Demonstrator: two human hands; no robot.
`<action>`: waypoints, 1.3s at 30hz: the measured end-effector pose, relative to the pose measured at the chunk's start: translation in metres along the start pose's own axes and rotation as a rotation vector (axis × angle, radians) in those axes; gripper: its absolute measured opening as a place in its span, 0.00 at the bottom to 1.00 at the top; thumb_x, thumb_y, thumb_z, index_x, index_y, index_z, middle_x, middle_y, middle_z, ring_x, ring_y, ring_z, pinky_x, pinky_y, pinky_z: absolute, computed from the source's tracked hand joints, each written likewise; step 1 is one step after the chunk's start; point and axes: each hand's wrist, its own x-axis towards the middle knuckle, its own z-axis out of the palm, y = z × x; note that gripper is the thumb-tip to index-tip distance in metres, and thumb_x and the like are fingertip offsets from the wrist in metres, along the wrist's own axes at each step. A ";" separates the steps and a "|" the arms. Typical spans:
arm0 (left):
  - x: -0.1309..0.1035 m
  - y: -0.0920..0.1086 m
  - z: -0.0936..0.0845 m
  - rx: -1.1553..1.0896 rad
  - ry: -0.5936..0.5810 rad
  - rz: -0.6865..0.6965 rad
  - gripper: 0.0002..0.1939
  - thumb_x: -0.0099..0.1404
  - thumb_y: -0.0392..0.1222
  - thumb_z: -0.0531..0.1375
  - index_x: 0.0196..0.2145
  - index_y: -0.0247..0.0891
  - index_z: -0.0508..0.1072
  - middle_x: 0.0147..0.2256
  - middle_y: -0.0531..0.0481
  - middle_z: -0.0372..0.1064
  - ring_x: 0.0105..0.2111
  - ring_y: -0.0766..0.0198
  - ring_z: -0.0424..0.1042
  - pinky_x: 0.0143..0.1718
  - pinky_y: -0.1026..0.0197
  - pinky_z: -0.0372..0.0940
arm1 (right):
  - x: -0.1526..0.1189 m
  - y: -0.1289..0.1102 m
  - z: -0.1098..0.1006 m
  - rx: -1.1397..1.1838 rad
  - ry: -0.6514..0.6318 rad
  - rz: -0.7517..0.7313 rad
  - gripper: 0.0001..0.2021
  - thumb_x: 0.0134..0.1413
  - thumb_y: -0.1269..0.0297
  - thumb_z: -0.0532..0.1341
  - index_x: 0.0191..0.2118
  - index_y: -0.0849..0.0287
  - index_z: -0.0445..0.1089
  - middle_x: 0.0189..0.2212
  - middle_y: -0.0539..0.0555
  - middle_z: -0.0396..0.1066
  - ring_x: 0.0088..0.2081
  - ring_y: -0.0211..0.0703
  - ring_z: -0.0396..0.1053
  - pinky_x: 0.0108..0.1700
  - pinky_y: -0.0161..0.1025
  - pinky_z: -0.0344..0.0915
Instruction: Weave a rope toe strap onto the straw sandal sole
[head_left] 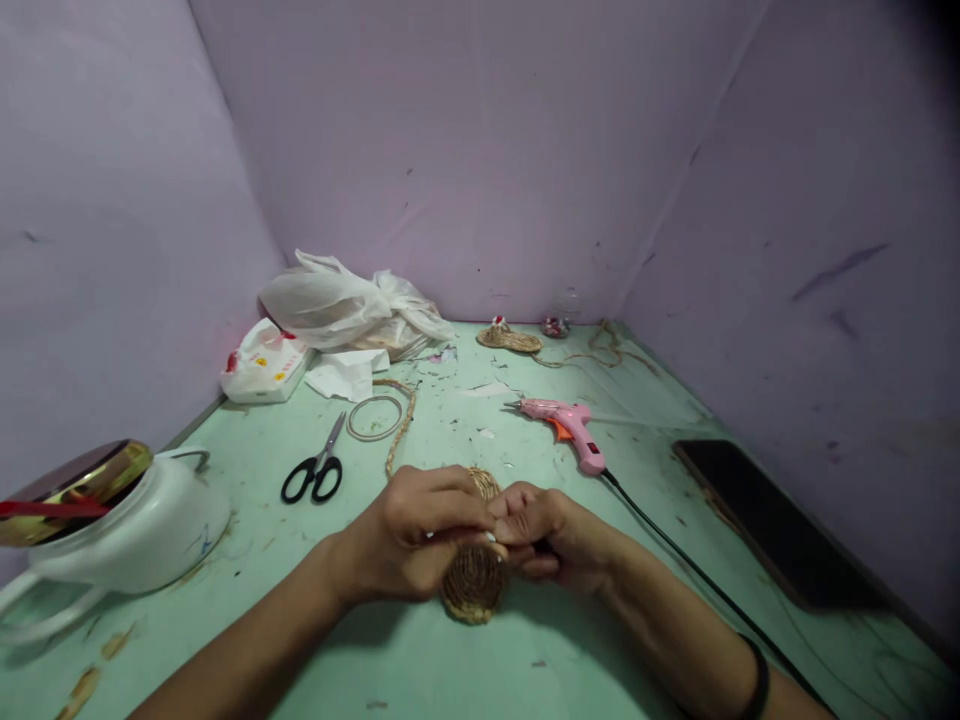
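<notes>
A scuffed, stained pale-green tabletop (420,670) meets lilac walls (480,150) marked with dark scratches. Close to the person, centrally, is a brown woven-straw piece (474,585), coiled in tight rounds, its rounded near end edged in paler gold. The left hand (431,525) pinches its middle; the right hand (551,530) presses thumb and fingertips together there, their exact grip hidden.
</notes>
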 end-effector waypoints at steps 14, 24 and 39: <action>0.003 -0.005 0.005 0.175 0.313 -0.243 0.08 0.61 0.36 0.51 0.24 0.38 0.63 0.21 0.53 0.60 0.22 0.67 0.61 0.25 0.65 0.56 | 0.001 -0.001 0.014 -0.371 0.453 -0.394 0.14 0.44 0.56 0.62 0.23 0.63 0.66 0.12 0.42 0.56 0.12 0.26 0.50 0.12 0.28 0.46; -0.007 -0.007 0.007 0.306 0.256 0.078 0.06 0.60 0.31 0.51 0.27 0.38 0.61 0.23 0.50 0.61 0.25 0.65 0.60 0.25 0.63 0.54 | 0.002 0.002 0.000 0.007 -0.090 -0.094 0.15 0.45 0.55 0.63 0.25 0.65 0.66 0.14 0.45 0.61 0.10 0.26 0.55 0.11 0.26 0.49; -0.003 -0.014 0.009 0.227 0.204 -0.174 0.11 0.61 0.35 0.49 0.21 0.37 0.59 0.19 0.55 0.53 0.19 0.69 0.54 0.22 0.65 0.51 | 0.003 -0.001 0.012 -0.647 0.405 -0.392 0.08 0.49 0.65 0.56 0.23 0.62 0.64 0.20 0.46 0.57 0.24 0.33 0.55 0.28 0.33 0.52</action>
